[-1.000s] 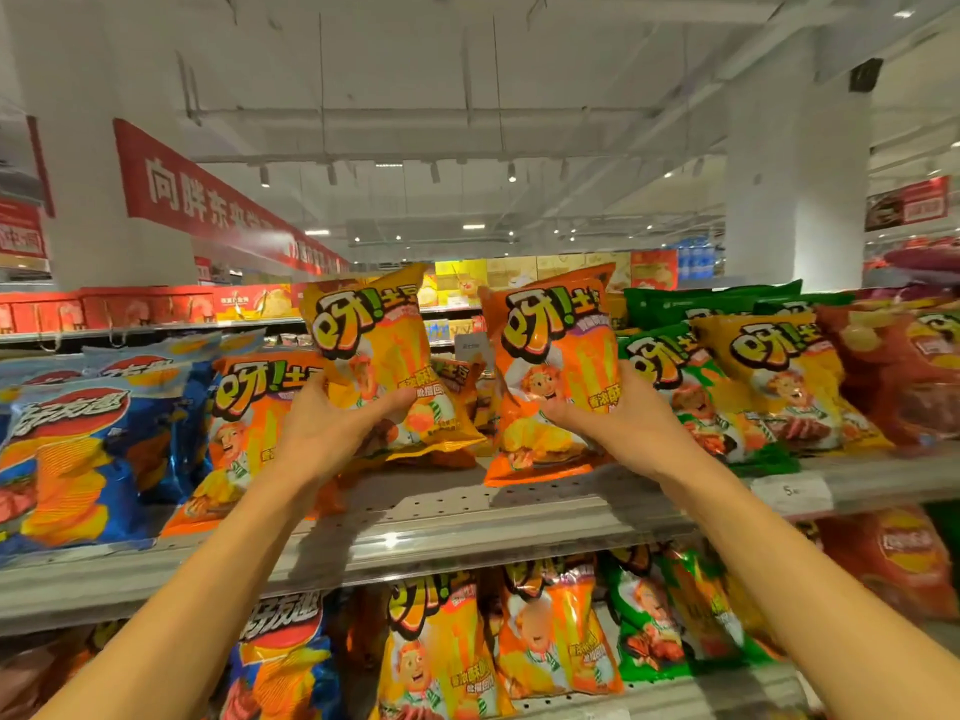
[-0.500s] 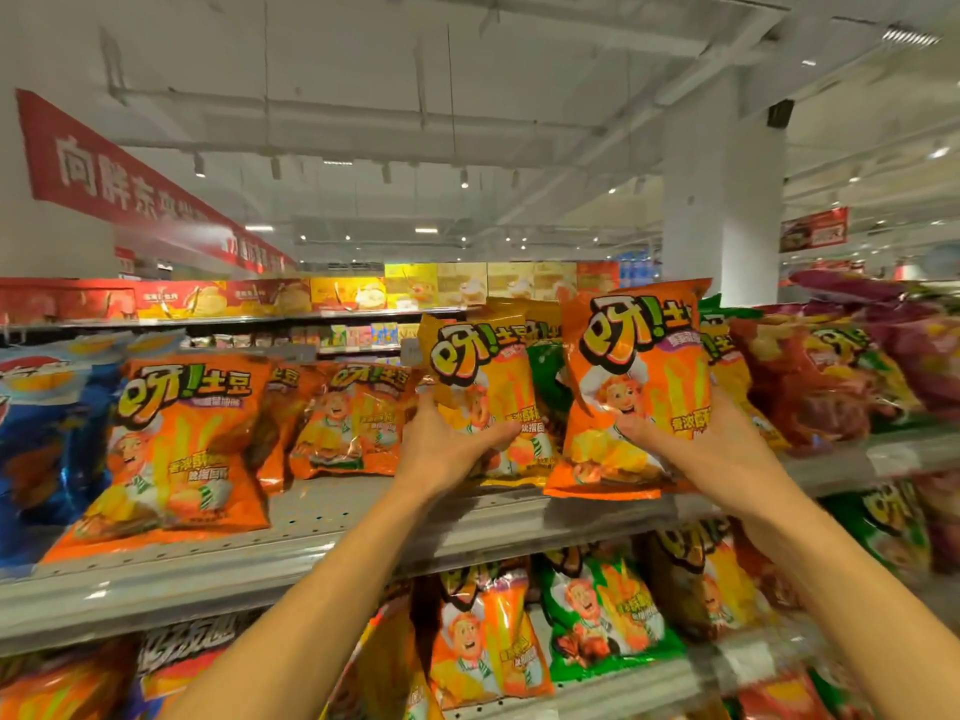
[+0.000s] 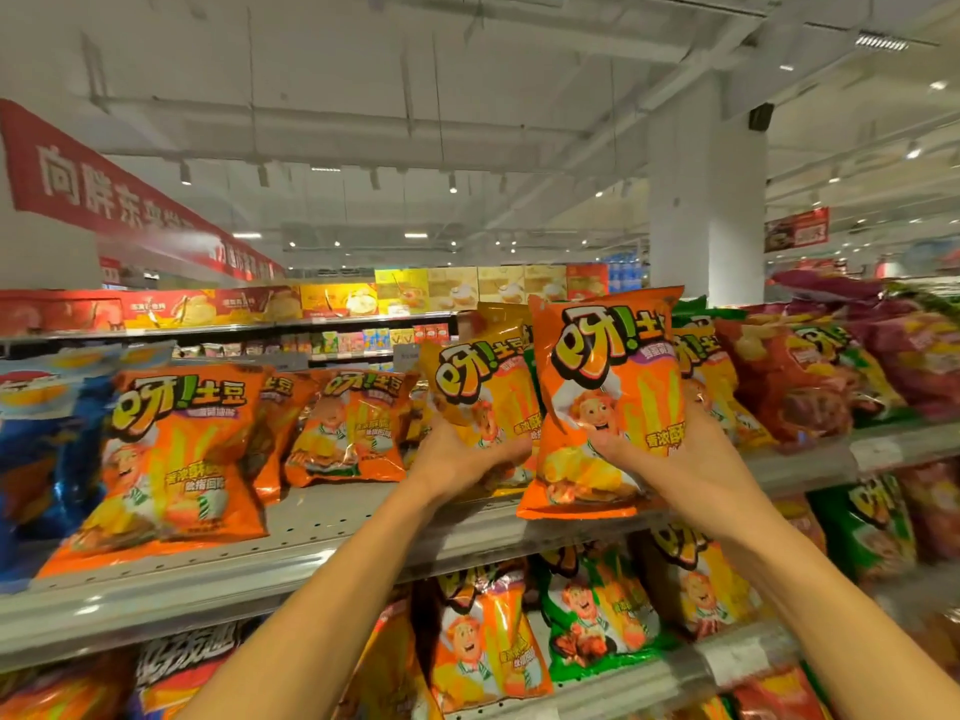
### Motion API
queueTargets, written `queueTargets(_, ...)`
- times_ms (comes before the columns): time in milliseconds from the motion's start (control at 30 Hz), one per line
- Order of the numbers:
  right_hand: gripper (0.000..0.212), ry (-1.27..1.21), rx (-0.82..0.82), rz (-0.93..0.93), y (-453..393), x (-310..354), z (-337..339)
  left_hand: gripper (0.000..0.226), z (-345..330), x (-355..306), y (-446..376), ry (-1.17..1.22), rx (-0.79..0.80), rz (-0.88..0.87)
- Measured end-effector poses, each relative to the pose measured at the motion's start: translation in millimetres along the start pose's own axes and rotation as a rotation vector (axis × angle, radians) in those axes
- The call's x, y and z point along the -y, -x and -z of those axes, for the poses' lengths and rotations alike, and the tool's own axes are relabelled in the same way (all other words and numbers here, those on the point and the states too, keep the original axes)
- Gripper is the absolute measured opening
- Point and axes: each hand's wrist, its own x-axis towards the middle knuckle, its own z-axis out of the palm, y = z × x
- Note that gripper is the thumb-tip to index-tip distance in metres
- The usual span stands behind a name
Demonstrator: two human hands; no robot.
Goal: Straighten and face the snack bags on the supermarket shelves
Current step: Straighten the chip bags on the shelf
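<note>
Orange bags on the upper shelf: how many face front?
4: big one at left, two behind it, one in the right hand. More may hide behind.

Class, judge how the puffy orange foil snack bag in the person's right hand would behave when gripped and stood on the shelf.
The puffy orange foil snack bag looks air-filled, so probably light. Its glossy film may slip under the right hand. Standing on a narrow crimped bottom edge on the grey metal shelf, it would likely tip easily.

red banner (image 3: 119,192), white pillar (image 3: 706,200), ceiling lights (image 3: 415,234)
</note>
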Motion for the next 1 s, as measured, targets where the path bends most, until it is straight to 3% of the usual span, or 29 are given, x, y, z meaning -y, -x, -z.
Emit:
queueTargets(133, 0.066, -0.025, -0.027, 0.07, -2.0, 25.1, -28.6, 0.074, 36.0, 3.3, 20.4, -0.269, 0.001, -0.055)
queueTargets(267, 0.067, -0.07, 0.0, 0.124, -7.3, 46.3, -77.0, 0.089, 92.7, 15.4, 60.1, -0.67, -0.072, -0.022)
queueTargets(367, 0.066, -0.08, 0.025, 0.141, -9.9, 63.0, -124.6, 0.069, 132.8, 24.5, 94.4, -1.07, -0.191, -0.031)
queueTargets(467, 0.077, -0.037, 0.09, 0.142, -16.4, 76.2, -175.2, 0.053, 157.5, 31.3, 119.4, -1.304, -0.238, -0.05)
queueTargets(700, 0.101, 0.032, 0.229, -0.086, -40.3, 71.9, -249.1, 0.047, 156.9, 39.1, 133.3, -1.273, -0.323, 0.05)
queueTargets(833, 0.082, -0.051, 0.353, -0.179, -50.4, 54.8, -259.0, 0.043, 155.3, 42.2, 133.6, -1.241, -0.347, 0.019)
queueTargets(1000, 0.041, -0.06, 0.418, -0.145, -55.8, 51.5, -261.5, 0.041, 155.6, 45.7, 135.0, -1.219, -0.352, -0.036)
